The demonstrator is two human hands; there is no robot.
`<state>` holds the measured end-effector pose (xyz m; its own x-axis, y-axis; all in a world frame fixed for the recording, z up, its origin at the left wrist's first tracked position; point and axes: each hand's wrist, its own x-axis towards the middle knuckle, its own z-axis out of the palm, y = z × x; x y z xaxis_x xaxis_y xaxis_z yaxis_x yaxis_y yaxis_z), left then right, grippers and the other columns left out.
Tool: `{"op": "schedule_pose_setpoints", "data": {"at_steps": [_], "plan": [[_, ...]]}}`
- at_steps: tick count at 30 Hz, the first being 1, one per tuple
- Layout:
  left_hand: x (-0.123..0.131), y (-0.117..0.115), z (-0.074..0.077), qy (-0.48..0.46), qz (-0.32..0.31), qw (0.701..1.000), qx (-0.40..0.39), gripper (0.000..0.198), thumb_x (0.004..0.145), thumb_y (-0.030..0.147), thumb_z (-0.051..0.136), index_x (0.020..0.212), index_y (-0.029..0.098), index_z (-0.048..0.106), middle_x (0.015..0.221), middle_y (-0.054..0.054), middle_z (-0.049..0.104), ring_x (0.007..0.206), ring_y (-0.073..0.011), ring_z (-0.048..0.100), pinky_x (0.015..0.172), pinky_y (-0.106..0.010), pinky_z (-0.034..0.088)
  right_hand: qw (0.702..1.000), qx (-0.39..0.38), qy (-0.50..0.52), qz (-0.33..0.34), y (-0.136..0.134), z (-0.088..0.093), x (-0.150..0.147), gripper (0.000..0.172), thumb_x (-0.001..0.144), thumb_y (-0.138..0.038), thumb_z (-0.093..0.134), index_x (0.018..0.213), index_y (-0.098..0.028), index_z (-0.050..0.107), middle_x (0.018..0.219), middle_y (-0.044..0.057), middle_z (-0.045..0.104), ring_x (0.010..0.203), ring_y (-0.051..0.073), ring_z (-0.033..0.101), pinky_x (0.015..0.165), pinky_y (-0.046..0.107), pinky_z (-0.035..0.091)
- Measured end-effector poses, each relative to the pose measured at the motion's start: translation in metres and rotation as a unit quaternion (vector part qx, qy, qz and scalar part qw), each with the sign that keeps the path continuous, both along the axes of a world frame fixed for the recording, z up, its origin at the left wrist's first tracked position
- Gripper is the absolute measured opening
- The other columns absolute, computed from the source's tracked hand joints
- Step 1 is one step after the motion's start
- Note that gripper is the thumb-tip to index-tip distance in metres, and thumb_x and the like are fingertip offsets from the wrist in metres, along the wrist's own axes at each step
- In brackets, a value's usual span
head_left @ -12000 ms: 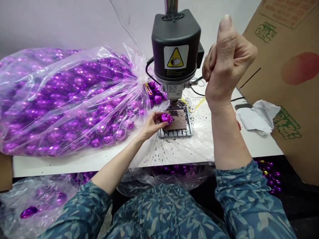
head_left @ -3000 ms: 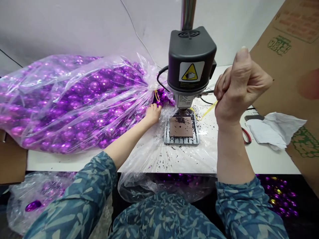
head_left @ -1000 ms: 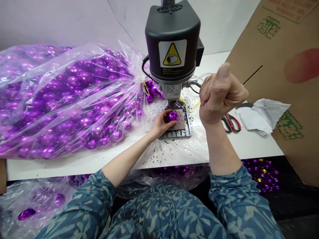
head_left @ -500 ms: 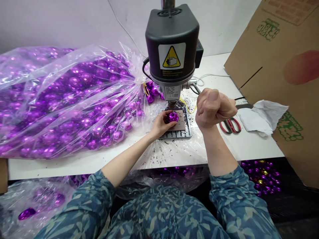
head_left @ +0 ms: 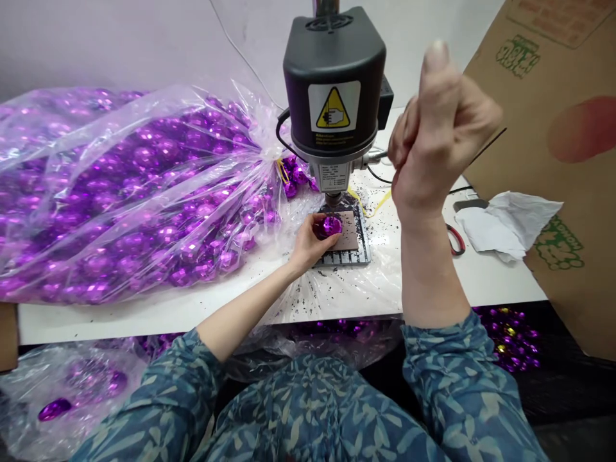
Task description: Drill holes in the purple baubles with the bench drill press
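My left hand (head_left: 310,240) pinches a shiny purple faceted ball (head_left: 332,225) between thumb and fingers. The ball is over a small brown board (head_left: 349,234), which lies on the slotted metal base (head_left: 363,255) of a bench drill press (head_left: 334,83). Just behind and above the ball is the chuck (head_left: 333,197); whether a bit touches it cannot be made out. Raised to the right of the machine, my right hand (head_left: 440,128) is closed in a fist around the end of the press's feed lever (head_left: 379,156), whose grip is hidden inside the fingers.
A big clear bag of purple balls (head_left: 144,199) fills the left of the white table (head_left: 120,317). Red-handled scissors (head_left: 457,239), crumpled white paper (head_left: 500,224) and a large cardboard box (head_left: 553,160) are at right. Dark shavings lie around the base.
My right hand has swung up and slightly right with the lever. My left hand still holds the ball, which has shifted a little left; the dark spot on its top no longer shows.
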<state>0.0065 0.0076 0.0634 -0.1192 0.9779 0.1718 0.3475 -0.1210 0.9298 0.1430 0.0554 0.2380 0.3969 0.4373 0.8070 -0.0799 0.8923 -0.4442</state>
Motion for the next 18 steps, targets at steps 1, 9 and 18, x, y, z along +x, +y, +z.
{"op": "schedule_pose_setpoints", "data": {"at_steps": [1, 9, 18], "plan": [[0.000, -0.013, 0.005, 0.010, 0.006, 1.000, 0.004, 0.047, 0.073, 0.027, 0.087, 0.112, 0.019, 0.061, 0.106, -0.008, 0.071, 0.094, -0.0214, 0.068, 0.083, -0.036, 0.056, 1.000, 0.012, 0.013, 0.019, 0.004, 0.007, -0.001, 0.060, 0.074, -0.065, 0.065, 0.047, -0.023, 0.032, 0.038, -0.009, 0.028, 0.030, 0.005, 0.027, 0.037, 0.030, 0.016], [-0.014, -0.161, -0.014, 0.273, -0.396, 0.870, 0.107, 0.039, 0.090, 0.034, 0.072, 0.125, 0.019, 0.062, 0.115, -0.015, 0.071, 0.100, -0.0252, 0.070, 0.082, -0.035, 0.059, 0.995, -0.057, 0.003, 0.087, 0.006, 0.016, 0.001, 0.060, 0.092, -0.011, 0.051, 0.042, -0.026, 0.022, 0.035, -0.009, 0.023, 0.030, 0.000, 0.031, 0.043, 0.023, 0.014], [-0.034, -0.148, -0.051, 0.370, -0.316, 0.806, 0.337, 0.036, 0.097, 0.034, 0.062, 0.130, 0.019, 0.061, 0.111, -0.014, 0.077, 0.080, -0.0197, 0.072, 0.065, -0.030, 0.061, 0.997, 0.037, 0.029, 0.056, 0.014, 0.006, 0.001, 0.053, 0.076, -0.054, 0.069, 0.047, -0.017, 0.044, 0.041, -0.007, 0.031, 0.034, 0.002, 0.032, 0.044, 0.024, 0.021]]}}
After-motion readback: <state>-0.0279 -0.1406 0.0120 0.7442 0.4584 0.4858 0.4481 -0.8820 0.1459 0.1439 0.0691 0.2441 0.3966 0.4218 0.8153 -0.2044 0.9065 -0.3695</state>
